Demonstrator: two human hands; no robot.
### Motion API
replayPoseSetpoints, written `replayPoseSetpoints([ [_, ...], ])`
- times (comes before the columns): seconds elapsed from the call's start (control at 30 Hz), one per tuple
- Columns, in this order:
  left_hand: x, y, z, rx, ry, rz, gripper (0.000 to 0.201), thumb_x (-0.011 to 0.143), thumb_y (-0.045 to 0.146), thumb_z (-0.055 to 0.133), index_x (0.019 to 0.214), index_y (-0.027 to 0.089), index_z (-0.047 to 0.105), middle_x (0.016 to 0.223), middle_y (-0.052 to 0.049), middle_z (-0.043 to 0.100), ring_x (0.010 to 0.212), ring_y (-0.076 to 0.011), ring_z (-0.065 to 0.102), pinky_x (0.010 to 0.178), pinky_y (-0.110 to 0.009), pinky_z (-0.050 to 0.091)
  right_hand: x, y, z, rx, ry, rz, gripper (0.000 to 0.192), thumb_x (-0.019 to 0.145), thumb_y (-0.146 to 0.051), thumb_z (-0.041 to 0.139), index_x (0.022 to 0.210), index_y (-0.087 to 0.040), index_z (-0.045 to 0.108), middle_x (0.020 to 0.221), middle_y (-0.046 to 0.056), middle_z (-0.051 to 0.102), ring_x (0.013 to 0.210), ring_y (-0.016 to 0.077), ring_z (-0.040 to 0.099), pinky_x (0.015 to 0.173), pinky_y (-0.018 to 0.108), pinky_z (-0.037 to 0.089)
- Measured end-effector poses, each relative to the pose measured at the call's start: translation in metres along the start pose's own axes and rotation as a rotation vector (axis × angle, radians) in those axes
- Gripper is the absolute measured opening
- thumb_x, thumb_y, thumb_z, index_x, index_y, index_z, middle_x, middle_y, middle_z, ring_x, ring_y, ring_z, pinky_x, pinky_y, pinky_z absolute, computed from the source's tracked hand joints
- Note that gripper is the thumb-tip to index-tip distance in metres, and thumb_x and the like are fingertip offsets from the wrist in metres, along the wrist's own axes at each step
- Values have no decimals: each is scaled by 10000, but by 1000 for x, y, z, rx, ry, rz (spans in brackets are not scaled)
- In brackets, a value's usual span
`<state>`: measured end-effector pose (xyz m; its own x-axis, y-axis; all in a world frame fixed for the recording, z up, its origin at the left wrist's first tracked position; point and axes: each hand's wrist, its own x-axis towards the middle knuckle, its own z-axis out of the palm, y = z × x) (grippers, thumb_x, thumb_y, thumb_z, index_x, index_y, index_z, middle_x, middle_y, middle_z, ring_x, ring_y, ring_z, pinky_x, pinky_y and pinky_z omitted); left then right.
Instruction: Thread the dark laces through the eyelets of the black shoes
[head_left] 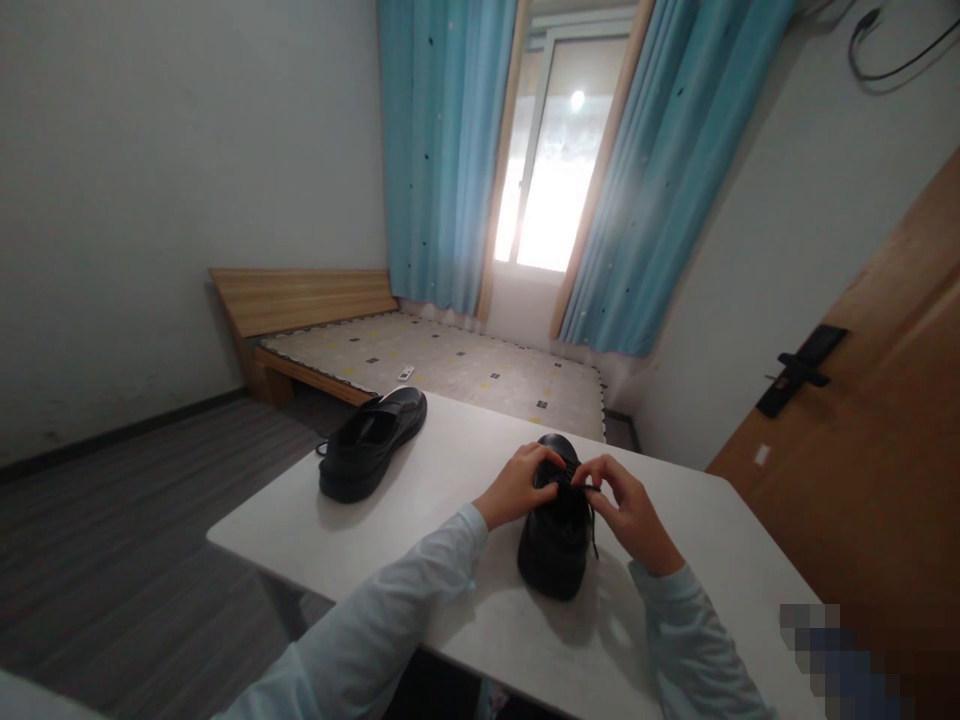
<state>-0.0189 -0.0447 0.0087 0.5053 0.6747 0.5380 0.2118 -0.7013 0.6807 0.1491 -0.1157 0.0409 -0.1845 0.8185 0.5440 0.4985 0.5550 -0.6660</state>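
A black lace-up shoe (553,550) stands on the white table in front of me, its heel toward me and its toe pointing away. My left hand (519,487) is at the left side of its opening, thumb and fingers bent in at the laces; what they pinch is too dark to make out. From the right, my right hand (626,505) pinches a black shoelace (591,488) between thumb and fingers. A loose lace end hangs down the shoe's right side. Further left on the table rests a second black shoe (367,450), apart from both hands.
The white table (442,450) has a near edge close to my body. Behind it is a bed (465,365) with a small white object (406,374) on it. Blue curtains (450,150) flank a bright window. A brown door (862,420) with a black handle stands at the right.
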Motion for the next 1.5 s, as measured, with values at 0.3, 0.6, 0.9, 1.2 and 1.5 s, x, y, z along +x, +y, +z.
replayPoseSetpoints([
  [0.3, -1, -5, 1, 7, -2, 12, 268, 666, 142, 617, 930, 180, 588, 975, -46, 585, 988, -209, 516, 900, -344, 412, -3, -6, -11, 464, 85, 49, 105, 825, -292, 477, 759, -215, 500, 510, -39, 531, 503, 147, 519, 788, 421, 475],
  [0.6, -3, -3, -3, 26, -30, 76, 232, 703, 234, 668, 933, 218, 642, 1057, -58, 534, 1047, -207, 488, 959, -348, 384, 1, 8, -13, 305, 283, 230, 245, 807, -424, 534, 712, -199, 547, 479, -42, 500, 429, 125, 494, 537, 311, 500],
  [0.9, -2, -6, -4, 163, -127, 149, 207, 790, 417, 585, 823, 235, 679, 1035, -67, 489, 1020, -221, 413, 959, -382, 349, 5, 35, 6, -102, 167, 278, 312, 728, -474, 616, 723, -162, 629, 725, 61, 653, 660, 186, 609, 590, 313, 510],
  [1.2, 0, 1, -2, 29, -34, 33, 405, 870, 382, 462, 555, 156, 579, 761, -35, 452, 838, -168, 461, 812, -316, 404, 7, 39, 10, -91, 154, 290, 367, 687, -526, 634, 682, -159, 611, 710, 57, 623, 646, 182, 588, 566, 305, 488],
  [1.5, 1, -11, 3, -27, 50, -91, 161, 743, 275, 631, 878, 188, 619, 889, -31, 540, 862, -160, 531, 777, -298, 472, 9, 46, 7, -115, 123, 272, 353, 679, -516, 642, 653, -164, 629, 669, 56, 635, 657, 203, 598, 616, 329, 479],
])
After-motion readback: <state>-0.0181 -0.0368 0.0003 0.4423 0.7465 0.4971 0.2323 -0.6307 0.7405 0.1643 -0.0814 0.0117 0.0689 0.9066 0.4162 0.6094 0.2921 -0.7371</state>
